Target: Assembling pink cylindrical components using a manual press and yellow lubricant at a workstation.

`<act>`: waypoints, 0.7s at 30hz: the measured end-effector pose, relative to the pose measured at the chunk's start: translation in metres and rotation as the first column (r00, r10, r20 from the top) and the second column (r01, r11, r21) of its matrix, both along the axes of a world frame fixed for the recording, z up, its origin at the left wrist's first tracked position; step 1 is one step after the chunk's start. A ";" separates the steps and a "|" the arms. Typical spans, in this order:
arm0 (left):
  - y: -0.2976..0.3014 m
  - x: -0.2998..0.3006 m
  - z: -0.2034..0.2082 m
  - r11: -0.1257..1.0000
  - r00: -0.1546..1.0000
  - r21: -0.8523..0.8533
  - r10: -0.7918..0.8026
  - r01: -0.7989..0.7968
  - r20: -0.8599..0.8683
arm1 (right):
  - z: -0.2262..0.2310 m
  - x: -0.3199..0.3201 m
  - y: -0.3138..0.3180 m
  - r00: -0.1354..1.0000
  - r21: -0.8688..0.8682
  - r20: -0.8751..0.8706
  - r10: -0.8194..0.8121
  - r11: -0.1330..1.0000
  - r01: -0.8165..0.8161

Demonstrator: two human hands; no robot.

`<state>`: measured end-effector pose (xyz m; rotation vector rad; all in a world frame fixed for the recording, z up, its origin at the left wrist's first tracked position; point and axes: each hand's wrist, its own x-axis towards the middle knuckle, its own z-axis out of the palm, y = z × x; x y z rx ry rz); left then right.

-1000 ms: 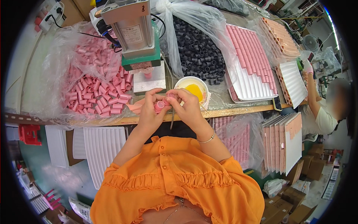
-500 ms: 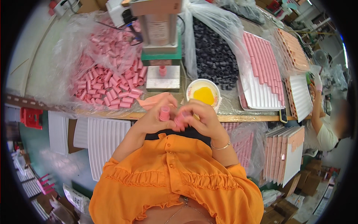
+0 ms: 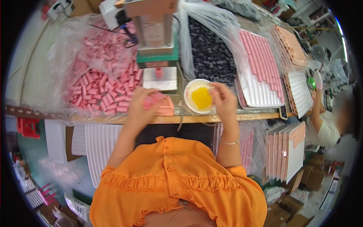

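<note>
My left hand (image 3: 140, 104) is at the table's front edge, over a peach cloth (image 3: 165, 106). Its fingers and thumb are curled around a blurred pink piece (image 3: 152, 99) that looks like a short tube. At the right rim of a white bowl (image 3: 188, 103) holding yellow liquid (image 3: 201, 97), my right hand (image 3: 225, 100) has its fingertips pinched together. Whatever lies between them is too small to make out. Behind the bowl and cloth stands a press with a green body (image 3: 157, 58); a pink tube piece (image 3: 159, 72) stands upright on its metal block (image 3: 170, 80).
Loose pink tubes (image 3: 107, 90) lie heaped in clear plastic at the left. Black short tubes (image 3: 211, 53) fill a bag behind the bowl. A white ridged tray (image 3: 261, 94) carries rows of pink tubes at the right. Another person (image 3: 325, 125) works at the far right.
My hands have parted from in front of my chest. The left went left to the cloth; the right moved right and forward to the bowl. The view has shifted slightly.
</note>
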<state>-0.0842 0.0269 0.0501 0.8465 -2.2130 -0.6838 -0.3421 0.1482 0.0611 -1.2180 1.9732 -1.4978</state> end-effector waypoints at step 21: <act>-0.019 0.037 -0.017 0.905 0.942 0.410 0.035 0.112 -0.334 | -0.025 -0.052 0.007 0.947 0.084 -0.320 0.021 0.996 0.006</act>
